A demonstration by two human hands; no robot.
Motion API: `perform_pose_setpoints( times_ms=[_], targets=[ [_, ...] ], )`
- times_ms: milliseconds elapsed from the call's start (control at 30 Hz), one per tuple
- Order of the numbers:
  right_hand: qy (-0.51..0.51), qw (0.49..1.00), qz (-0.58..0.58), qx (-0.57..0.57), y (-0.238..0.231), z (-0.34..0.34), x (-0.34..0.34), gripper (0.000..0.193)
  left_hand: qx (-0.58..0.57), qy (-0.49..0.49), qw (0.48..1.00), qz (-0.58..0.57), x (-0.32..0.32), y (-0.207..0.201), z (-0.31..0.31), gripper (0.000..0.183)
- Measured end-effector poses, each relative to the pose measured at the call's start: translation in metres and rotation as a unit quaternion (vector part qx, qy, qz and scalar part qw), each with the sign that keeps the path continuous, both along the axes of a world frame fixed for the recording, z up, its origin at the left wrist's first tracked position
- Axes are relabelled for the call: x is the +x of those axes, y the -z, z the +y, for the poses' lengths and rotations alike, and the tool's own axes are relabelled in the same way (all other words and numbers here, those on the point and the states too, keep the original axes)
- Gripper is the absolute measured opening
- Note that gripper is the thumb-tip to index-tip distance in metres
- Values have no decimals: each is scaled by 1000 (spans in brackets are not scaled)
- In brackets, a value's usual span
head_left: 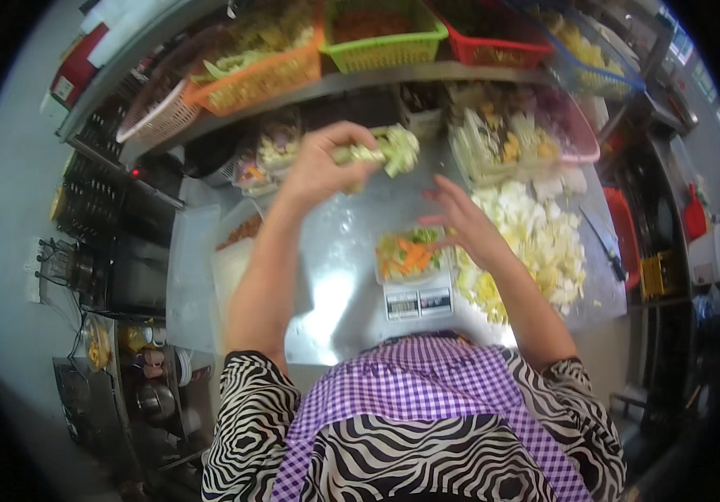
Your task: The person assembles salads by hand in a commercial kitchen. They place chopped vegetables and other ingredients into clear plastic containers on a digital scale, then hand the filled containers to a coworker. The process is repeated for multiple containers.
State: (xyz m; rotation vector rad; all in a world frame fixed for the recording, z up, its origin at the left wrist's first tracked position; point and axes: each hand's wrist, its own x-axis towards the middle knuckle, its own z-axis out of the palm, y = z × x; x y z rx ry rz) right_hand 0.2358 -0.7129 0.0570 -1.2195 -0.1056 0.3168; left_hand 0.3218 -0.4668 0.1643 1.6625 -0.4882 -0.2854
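Observation:
My left hand [332, 161] is closed around pale green cauliflower florets [399, 151], raised over the far middle of the metal table [326, 251]. My right hand [470, 224] has its fingers apart and holds nothing; it hovers just right of a clear tub [411, 277]. Orange carrot slices [411, 256] and green vegetable pieces lie in that tub. It stands on a white kitchen scale [419, 303]. Beneath and beside my right forearm spreads a large heap of cut pale yellow cabbage [536, 247].
A knife [607, 244] lies right of the cabbage. Behind it, clear tubs [494, 164] hold mixed vegetables. An overhead shelf [293, 94] carries an orange basket [264, 81], a green basket [387, 55] and other baskets. Open tubs [195, 251] sit by my left forearm.

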Motion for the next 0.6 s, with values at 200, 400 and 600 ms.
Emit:
perform_pose_setpoints(
  times_ms=[200, 400, 600],
  targets=[
    [-58, 981, 64, -174, 30, 4, 19, 62, 110, 65, 985, -117, -50, 159, -29, 25],
    [-41, 881, -206, -425, 70, 3, 3, 59, 251, 53, 959, -117, -70, 168, -22, 54],
    [40, 841, -288, -456, 68, -1, -8, 55, 317, -114, 928, -162, -70, 176, 1, 60]
  ],
)
